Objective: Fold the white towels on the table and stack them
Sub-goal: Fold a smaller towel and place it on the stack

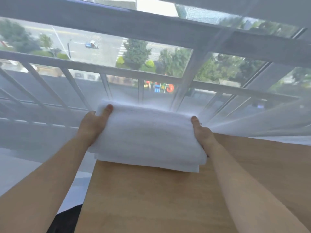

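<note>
No brand, label or legible writing appears on any item in view.

Nearest, at 6 o'clock, lies the wooden bench [151, 199], its surface bare in front of the stack. Two bare forearms extend over it, one from 7 o'clock and one from 5 o'clock, converging toward the centre.

At the centre, on the far end of the bench, sits the towel stack [148, 140]: folded white towels, with two layers distinguishable at the near edge, the upper one overhanging the lower slightly. Whether further towels lie within cannot be told. The stack's left side reaches past the bench's left edge.

Hands counted: two. The left hand [94, 125] grips the stack's left end at 9 o'clock, thumb lying on the top surface, remaining fingers hidden under or behind the cloth. The right hand [202, 132] grips the right end at 3 o'clock, thumb likewise pressed on top, fingers out of sight beneath. Both wrists are straight, palms facing inward against the stack's sides.

Beyond the stack, from 9 to 3 o'clock, hangs a sheer white curtain [252, 118], touching the towels' far edge. Behind it stand a white railing [50, 84] and a window frame [151, 27]. Farthest, at 12 o'clock, a street with trees [138, 52] and one blue vehicle [91, 44] shows, blurred.
</note>
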A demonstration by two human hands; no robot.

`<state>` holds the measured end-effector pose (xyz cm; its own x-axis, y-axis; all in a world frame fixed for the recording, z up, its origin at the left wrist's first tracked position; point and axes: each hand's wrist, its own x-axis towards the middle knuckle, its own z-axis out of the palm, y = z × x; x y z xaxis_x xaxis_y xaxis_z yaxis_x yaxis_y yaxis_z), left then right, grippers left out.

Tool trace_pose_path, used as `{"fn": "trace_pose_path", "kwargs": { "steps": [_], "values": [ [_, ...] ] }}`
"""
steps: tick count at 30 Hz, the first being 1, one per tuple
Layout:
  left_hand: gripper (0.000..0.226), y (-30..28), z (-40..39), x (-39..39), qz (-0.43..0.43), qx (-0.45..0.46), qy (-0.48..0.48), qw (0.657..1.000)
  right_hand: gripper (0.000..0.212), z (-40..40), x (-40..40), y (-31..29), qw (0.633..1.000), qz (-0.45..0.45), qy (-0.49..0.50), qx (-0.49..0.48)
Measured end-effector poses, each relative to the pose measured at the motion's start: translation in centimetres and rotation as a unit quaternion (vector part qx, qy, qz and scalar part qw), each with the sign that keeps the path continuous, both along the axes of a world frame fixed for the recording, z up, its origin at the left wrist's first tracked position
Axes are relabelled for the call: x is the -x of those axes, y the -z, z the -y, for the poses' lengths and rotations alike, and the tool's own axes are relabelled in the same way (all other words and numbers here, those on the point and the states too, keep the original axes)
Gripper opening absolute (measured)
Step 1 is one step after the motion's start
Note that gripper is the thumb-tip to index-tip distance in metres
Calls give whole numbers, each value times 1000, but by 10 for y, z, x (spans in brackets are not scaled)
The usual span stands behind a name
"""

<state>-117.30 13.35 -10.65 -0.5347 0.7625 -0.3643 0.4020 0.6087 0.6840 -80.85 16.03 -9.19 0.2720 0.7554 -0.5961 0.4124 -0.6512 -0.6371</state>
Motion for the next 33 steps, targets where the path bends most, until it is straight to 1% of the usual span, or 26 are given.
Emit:
{"fn": "trace_pose_path", "kwargs": {
  "steps": [2,3,4,5,6,7,8,9,10,11,12,13,15,19,21,26,30,33],
  "values": [
    [85,1,3,-4,-35,-30,3,999,86,-2,2,0,998,64,-20,-11],
    [77,-1,4,-6,-71,-57,5,996,85,-3,3,-2,994,106,-37,-13],
    [67,-4,6,-7,-128,-98,22,987,81,-3,4,-7,987,149,-52,-18],
    [57,-10,8,-9,-199,-151,54,967,75,-3,5,-13,980,190,-61,-27],
    [48,-18,8,-14,-264,-212,95,936,67,-2,6,-19,969,234,-68,-44],
    [44,-27,9,-19,-299,-259,147,907,58,0,9,-26,952,286,-84,-69],
    [44,-36,8,-27,-294,-274,220,889,51,4,15,-32,927,343,-110,-107],
    [48,-44,5,-39,-265,-250,300,881,45,9,23,-38,895,390,-143,-163],
    [53,-50,3,-55,-239,-196,373,875,40,15,34,-42,862,409,-181,-238],
    [58,-51,0,-70,-235,-143,425,862,36,20,47,-44,842,387,-220,-306],
    [62,-48,-2,-84,-256,-107,453,847,33,24,60,-45,837,342,-264,-335],
    [65,-44,-4,-93,-280,-89,462,837,35,28,71,-43,838,307,-307,-331],
    [69,-37,-3,-98,-300,-75,456,835,46,35,82,-31,843,283,-368,-272],
    [83,-28,-5,-71,-324,-56,415,848,64,33,70,-13,853,293,-361,-235],
    [83,-24,-6,-55,-331,-47,394,856,70,30,64,-11,855,304,-359,-220],
    [77,-12,-7,-38,-338,-53,367,865,74,33,39,-8,849,334,-352,-210],
    [77,-12,-6,-39,-342,-55,370,862,77,34,28,-4,863,323,-329,-208],
    [77,-14,-3,-41,-346,-47,379,857,71,39,24,-6,880,288,-322,-196]
  ]
}}
